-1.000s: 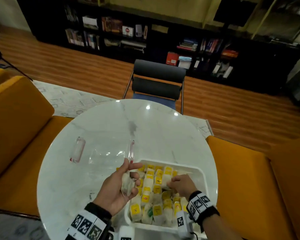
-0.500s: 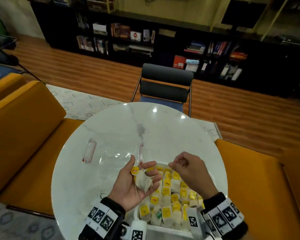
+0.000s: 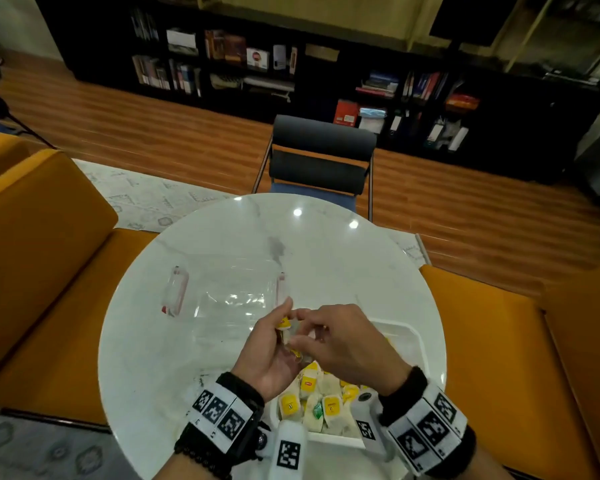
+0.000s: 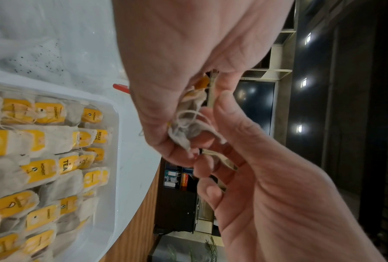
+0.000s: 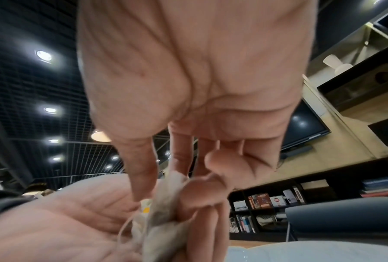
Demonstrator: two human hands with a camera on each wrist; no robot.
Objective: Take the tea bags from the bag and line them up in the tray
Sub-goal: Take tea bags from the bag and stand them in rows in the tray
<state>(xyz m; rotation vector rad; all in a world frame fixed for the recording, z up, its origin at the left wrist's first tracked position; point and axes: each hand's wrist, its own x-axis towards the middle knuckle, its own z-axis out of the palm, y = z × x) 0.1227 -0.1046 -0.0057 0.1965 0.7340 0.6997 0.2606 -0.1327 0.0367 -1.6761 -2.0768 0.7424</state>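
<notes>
Pinching, both hands: left hand [image 3: 269,355], right hand [image 3: 347,344] on maybe two tea bags [image 4: 188,131]; one tray [image 3: 413,336].

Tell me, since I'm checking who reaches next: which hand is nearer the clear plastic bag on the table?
Left. The left hand hovers at the clear plastic bag's near right corner; the right hand is farther right, above the tray.

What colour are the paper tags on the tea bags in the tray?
Yellow on nearly all the tea bags in the tray; one looks green. Clearest in the left wrist view.
</notes>
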